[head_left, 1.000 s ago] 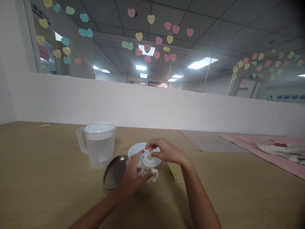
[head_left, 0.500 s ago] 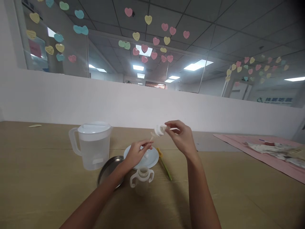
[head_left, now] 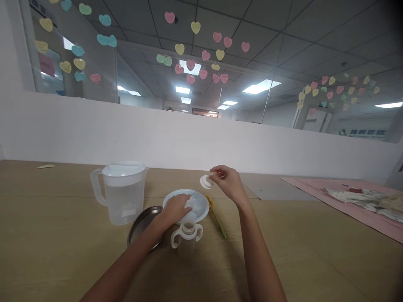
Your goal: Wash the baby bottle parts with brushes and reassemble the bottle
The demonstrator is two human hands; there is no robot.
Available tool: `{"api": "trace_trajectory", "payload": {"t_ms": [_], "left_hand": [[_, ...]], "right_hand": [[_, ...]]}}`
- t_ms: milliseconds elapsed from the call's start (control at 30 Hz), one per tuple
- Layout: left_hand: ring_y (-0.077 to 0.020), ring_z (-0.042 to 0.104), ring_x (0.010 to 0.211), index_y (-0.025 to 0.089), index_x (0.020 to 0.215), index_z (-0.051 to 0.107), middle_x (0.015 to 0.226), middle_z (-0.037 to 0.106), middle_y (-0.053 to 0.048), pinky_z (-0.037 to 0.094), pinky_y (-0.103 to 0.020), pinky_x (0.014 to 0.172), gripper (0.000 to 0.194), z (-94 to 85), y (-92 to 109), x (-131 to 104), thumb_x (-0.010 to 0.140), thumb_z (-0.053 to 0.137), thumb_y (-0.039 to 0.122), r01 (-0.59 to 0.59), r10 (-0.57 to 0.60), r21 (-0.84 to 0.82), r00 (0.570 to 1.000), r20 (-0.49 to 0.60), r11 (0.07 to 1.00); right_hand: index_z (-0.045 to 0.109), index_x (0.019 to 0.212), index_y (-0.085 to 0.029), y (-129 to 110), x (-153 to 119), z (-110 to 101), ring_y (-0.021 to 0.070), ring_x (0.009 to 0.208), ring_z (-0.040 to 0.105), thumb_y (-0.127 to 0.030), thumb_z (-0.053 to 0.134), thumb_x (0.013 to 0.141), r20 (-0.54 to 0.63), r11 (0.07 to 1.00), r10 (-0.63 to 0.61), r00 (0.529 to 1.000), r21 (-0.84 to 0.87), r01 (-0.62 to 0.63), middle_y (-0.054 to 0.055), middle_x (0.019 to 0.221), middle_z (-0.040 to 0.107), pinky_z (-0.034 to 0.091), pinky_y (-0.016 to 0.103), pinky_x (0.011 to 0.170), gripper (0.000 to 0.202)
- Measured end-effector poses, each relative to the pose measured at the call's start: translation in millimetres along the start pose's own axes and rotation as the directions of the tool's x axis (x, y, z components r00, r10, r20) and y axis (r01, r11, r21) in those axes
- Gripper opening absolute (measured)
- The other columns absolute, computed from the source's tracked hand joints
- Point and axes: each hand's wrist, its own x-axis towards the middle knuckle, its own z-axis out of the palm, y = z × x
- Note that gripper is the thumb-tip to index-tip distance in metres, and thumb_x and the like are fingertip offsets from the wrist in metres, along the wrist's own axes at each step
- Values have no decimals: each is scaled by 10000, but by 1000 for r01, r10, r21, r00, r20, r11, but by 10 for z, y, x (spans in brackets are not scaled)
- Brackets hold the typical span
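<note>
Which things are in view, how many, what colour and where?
table: one, tan, across the foreground
wall: one, white, behind the table
pitcher: one, translucent, white lid, left on table
bottle: one, clear, white two-handled collar, near middle
plate: one, white, beyond the bottle
metal tray: one, silver, between pitcher and bottle
stick: one, green and yellow, right of plate
flat piece: one, cream, table's far left
sheet: one, pink, far right
pile: one, mostly whitish, on the sheet
heart-shaped notes: many, pink, yellow, green, blue, above the wall
ceiling lights: several, white, above the wall
bottle top: one, white, in right hand
left hand: one, over the plate
right hand: one, gripping bottle top
</note>
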Motion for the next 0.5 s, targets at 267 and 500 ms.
{"api": "trace_trajectory", "payload": {"t_ms": [267,500], "left_hand": [[-206,568,973,212,1140,550,1120,611,-48,452,-316,829,422,-447,533,-44,753,568,378,-170,122,-294,977,-176,941],[-224,539,1078,213,1179,542,1187,584,-37,419,-330,923,487,-561,542,-95,722,620,361,-190,101,-265,944,-314,945]], "right_hand": [[635,850,-173,-240,-96,308,110,645,530,-301,595,696,113,989,-141,984,64,134,-2,685,561,459,234,635,205],[639,957,-176,-228,-108,377,124,679,560,-371,671,640,168,975,-64,984,221,26,12,740,612,482,255,628,373]]}}
